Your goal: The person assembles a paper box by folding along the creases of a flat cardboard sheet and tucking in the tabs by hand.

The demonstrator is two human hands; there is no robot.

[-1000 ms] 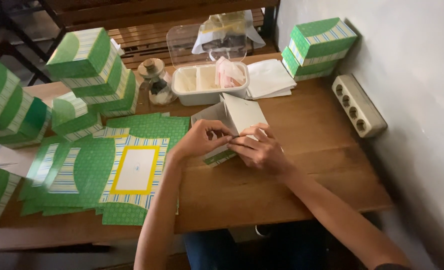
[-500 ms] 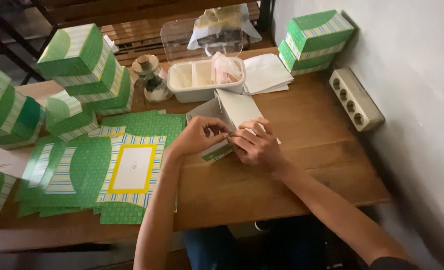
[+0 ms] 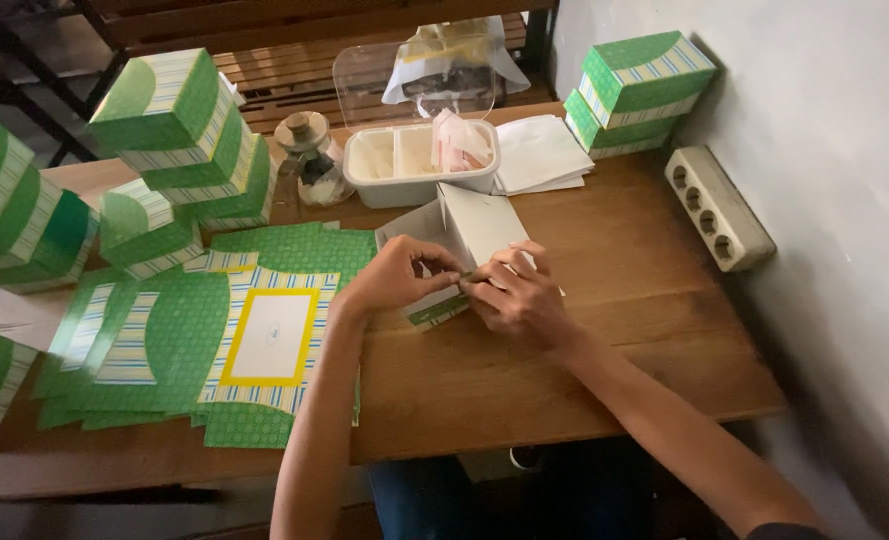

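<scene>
A half-folded cardboard box (image 3: 469, 228), white inside and green outside, stands on the wooden table (image 3: 584, 350) near its middle. My left hand (image 3: 396, 275) pinches the box's near wall from the left. My right hand (image 3: 519, 292) grips the same edge from the right, fingers curled over a flap. The fingertips of both hands meet at the box's front corner. A stack of flat green box blanks (image 3: 214, 335) with a yellow-framed white panel lies to the left of my left arm.
Finished green boxes are piled at the back left (image 3: 179, 135) and far left (image 3: 9, 210), two more at the back right (image 3: 639, 90). A white divided tray (image 3: 419, 165), a small glass jar (image 3: 309, 165), white paper sheets (image 3: 539, 155) and a power strip (image 3: 716, 205) lie behind.
The view has shifted slightly. Both hands stay on the box and have worked its front flap a little; the box remains at the same place on the table.
</scene>
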